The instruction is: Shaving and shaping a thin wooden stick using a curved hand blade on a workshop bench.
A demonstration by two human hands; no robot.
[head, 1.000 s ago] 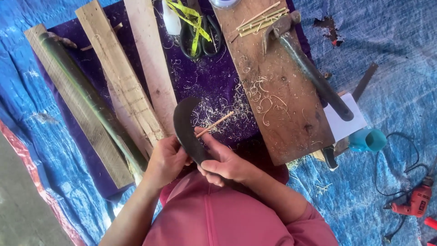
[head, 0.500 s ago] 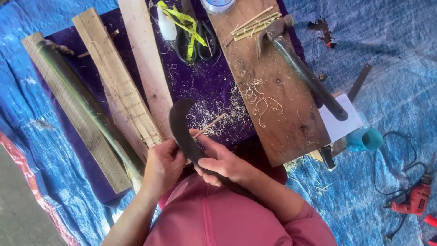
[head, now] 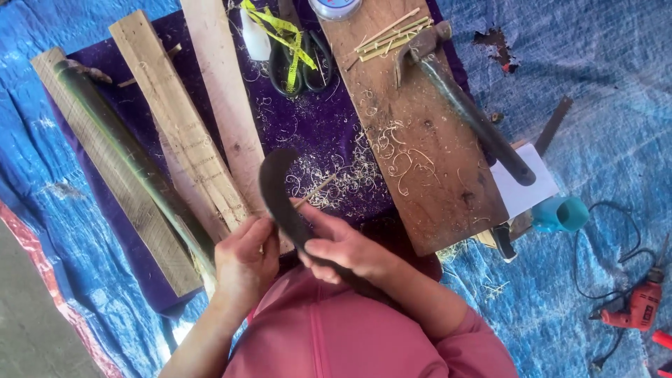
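Matt dark blade [head: 276, 192] — rough planks [head: 178, 133]

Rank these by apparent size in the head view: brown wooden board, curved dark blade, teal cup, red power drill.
1. Brown wooden board, clearly largest.
2. Curved dark blade, held by the left hand and right hand; closer to the camera, so it may look oversized.
3. Red power drill and teal cup look alike; not ranked.

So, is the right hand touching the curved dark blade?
Touching. In the head view, the right hand wraps its fingers over the curved dark blade.
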